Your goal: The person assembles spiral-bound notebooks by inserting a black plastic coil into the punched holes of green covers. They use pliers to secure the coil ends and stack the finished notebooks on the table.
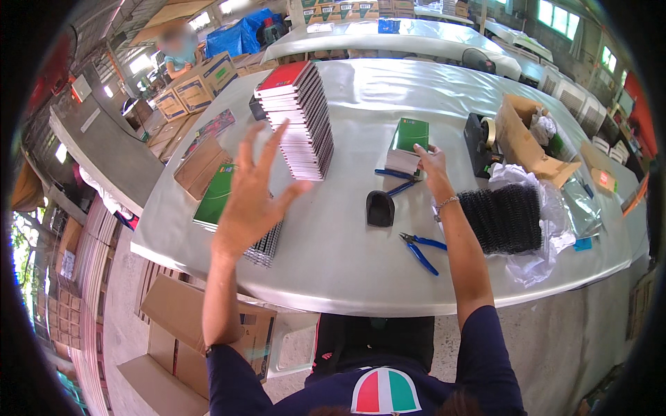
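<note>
My left hand [253, 197] is raised with its fingers spread and nothing in it. Below it lies a stack of green-covered spiral notebooks [216, 194], partly hidden by the hand. Just beyond stands a tall pile of red-covered spiral notebooks [295, 121], their dark coils facing right. My right hand [433, 166] grips the near right corner of a short stack of green-covered booklets [411, 139], which shows no coil on its visible sides. Blue-handled pliers [397, 182] lie against that stack's near side, and blue-handled cutters [422, 251] lie closer to me.
A black holder [379, 209] sits mid-table. To the right, black wire coils [501, 220] rest on crumpled white paper, near an open cardboard box [531, 139] and a black tape dispenser [480, 145]. An open carton [201, 333] stands below the table's front edge. Another person [182, 59] is at the far left.
</note>
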Motion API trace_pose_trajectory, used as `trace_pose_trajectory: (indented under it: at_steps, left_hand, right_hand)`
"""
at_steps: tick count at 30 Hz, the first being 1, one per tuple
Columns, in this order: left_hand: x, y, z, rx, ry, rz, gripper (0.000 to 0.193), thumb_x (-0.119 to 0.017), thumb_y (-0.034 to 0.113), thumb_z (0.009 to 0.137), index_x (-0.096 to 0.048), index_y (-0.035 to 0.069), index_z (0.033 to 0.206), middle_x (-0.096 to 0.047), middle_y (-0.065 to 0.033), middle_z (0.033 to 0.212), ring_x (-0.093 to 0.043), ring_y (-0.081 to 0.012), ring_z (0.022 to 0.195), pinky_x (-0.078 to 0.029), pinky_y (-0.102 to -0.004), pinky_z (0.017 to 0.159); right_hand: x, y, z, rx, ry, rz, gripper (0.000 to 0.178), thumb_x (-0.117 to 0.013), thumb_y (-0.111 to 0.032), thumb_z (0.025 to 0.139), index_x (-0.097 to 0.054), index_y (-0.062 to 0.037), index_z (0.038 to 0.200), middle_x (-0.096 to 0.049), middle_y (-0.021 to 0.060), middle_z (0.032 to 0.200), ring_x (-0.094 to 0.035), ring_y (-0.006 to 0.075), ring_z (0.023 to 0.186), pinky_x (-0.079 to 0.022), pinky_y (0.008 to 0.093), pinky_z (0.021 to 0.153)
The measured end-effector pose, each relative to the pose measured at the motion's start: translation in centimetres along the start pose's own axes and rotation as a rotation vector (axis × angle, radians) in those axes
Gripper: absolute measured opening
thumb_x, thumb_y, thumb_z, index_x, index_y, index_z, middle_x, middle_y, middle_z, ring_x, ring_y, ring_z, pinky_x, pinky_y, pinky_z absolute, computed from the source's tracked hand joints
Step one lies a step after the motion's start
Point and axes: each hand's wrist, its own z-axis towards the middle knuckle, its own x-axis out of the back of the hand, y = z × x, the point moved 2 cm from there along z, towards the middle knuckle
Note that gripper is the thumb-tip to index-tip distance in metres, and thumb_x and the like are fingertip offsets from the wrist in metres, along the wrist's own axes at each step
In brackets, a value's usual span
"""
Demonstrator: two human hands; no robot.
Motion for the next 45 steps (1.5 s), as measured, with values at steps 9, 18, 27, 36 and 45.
trace_pose_trajectory:
  at_steps: [9,18,27,36,45]
  left_hand:
    - [-8.4,3.7,-1.0,-0.247,0.053,-0.177,0.07,-0.074,0.021,0.086,-0.044,0.017,0.148,-0.033,-0.0173,0.151,-0.032,-0.038,0.142,-0.029,-0.0552,0.116]
    - [-12.2,6.6,-3.6,-0.318,-0.133,0.094,0.028,-0.058,0.008,0.087,-0.06,0.016,0.114,-0.056,-0.0033,0.111,-0.056,-0.0204,0.118,-0.015,-0.0659,0.115]
    - [-15.4,1.9,-9.2,-0.137,-0.076,-0.007,0.034,-0.056,-0.003,0.08,-0.055,0.01,0.111,-0.052,-0.0066,0.108,-0.057,-0.0234,0.111,-0.022,-0.0631,0.114]
    - [-16.6,1.4,-12.6,0.024,-0.087,-0.078,0.033,-0.059,0.006,0.081,-0.05,0.004,0.113,-0.052,-0.0105,0.108,-0.049,-0.0288,0.116,-0.027,-0.06,0.112]
    - [-17.7,3.6,-12.5,0.168,0.047,-0.148,0.066,-0.067,0.06,0.083,-0.058,0.002,0.114,-0.05,-0.013,0.122,-0.042,-0.0312,0.129,-0.013,-0.0691,0.115]
  right_hand:
    - [3.9,-6.8,-4.6,0.626,-0.015,-0.417,0.023,-0.066,-0.006,0.086,-0.066,0.0026,0.107,-0.07,0.0159,0.088,-0.068,0.0221,0.078,-0.051,0.0337,0.071]
    - [5.5,-14.3,-22.8,0.682,-0.406,-0.651,0.018,-0.069,-0.009,0.085,-0.07,0.0018,0.1,-0.066,0.0139,0.091,-0.064,0.0269,0.085,-0.049,0.035,0.079]
    - [37.4,-5.4,-14.4,0.58,0.638,-1.502,0.048,-0.06,-0.036,0.096,-0.055,-0.0068,0.133,-0.059,0.0158,0.119,-0.052,0.0306,0.106,-0.041,0.0423,0.093]
    - [32.5,-3.9,-16.0,0.426,0.826,-1.779,0.053,-0.057,-0.04,0.093,-0.054,-0.0119,0.137,-0.055,0.0259,0.128,-0.052,0.0462,0.118,-0.041,0.0597,0.095]
    - [29.7,-5.3,-18.3,0.411,0.674,-1.732,0.043,-0.06,-0.041,0.094,-0.064,-0.009,0.123,-0.064,0.0188,0.114,-0.063,0.0391,0.096,-0.05,0.0511,0.077]
